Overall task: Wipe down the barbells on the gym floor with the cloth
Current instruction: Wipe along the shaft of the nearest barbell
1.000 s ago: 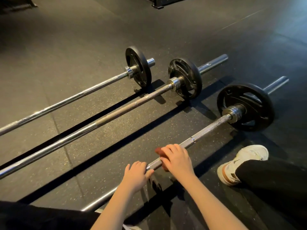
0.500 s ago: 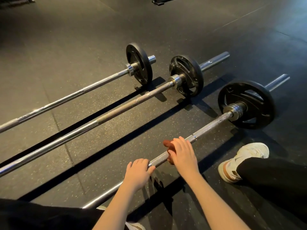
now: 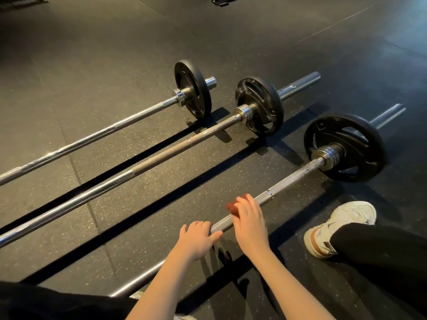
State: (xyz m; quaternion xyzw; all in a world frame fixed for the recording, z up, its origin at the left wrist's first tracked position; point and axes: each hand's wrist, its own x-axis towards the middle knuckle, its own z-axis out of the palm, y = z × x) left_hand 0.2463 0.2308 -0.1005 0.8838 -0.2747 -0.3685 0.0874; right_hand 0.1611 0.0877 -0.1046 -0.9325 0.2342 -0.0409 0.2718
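1. Rust-red cloth [image 3: 231, 207] sits bunched under your right hand [image 3: 250, 224]. Your fingers curl over it and press it onto the knurled shaft of the nearest barbell [image 3: 293, 179]. Only a corner shows past your fingertips.
2. Your left hand [image 3: 197, 240] is just beside the right one, on the side away from the plate [image 3: 360, 139]. It wraps over the same shaft with the thumb lying along it.
3. Beyond your right hand the shaft runs bare to the collar. That stretch looks speckled and, I judge, is not yet wiped.
4. This bar rests on a round plate. A sideways shove from the cloth could roll it away from your hands toward the middle barbell [image 3: 161, 158], or back toward your shoe [image 3: 342, 227] near your right forearm. Keep the left grip firm.
5. Knurling may snag the cloth and drag it out from under your fingers if you slide too fast.
6. The far barbell [image 3: 104, 132] lies well beyond both hands, so it probably waits with the middle one.
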